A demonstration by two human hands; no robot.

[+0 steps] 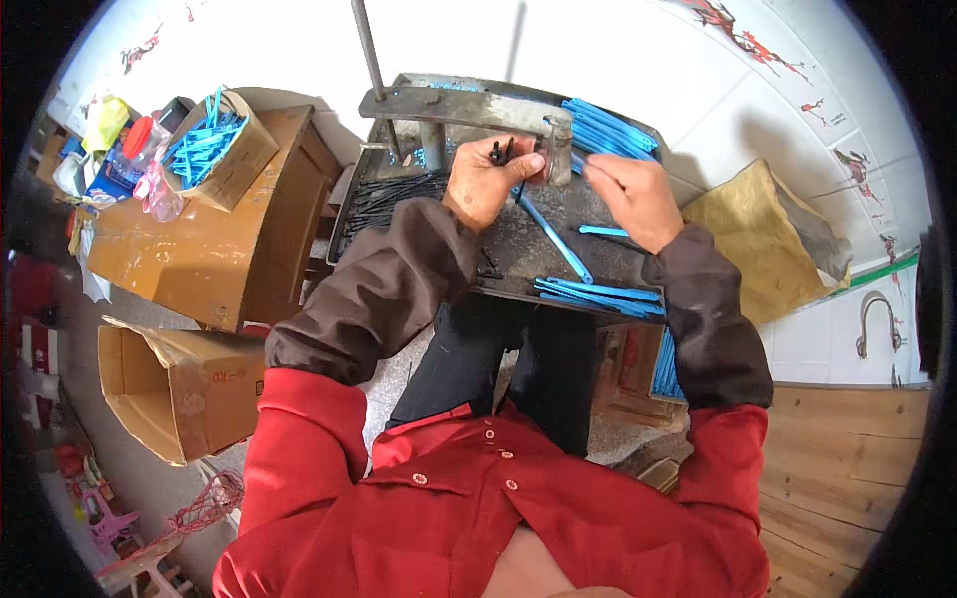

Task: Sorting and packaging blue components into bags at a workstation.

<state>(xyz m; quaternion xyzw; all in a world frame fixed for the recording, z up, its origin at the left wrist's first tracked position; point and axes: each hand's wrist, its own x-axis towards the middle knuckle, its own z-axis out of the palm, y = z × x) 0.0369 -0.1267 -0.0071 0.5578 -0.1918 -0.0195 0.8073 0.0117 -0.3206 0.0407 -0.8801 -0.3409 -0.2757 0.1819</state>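
My left hand is closed around several thin black rods, their ends poking out above the fingers. Its fingertips are beside the upright metal head of a bench press. My right hand is on the other side of that head, fingers pinched together, with a bit of light blue strip showing at their tips. Below the left hand, a long blue strip slants across the grey metal tray. Another blue strip lies under the right wrist.
Blue strips are piled at the tray's far right and near edge. Black rods lie at its left. A lever rises behind. Leftward stand a wooden cabinet, a strip-filled box and an open carton.
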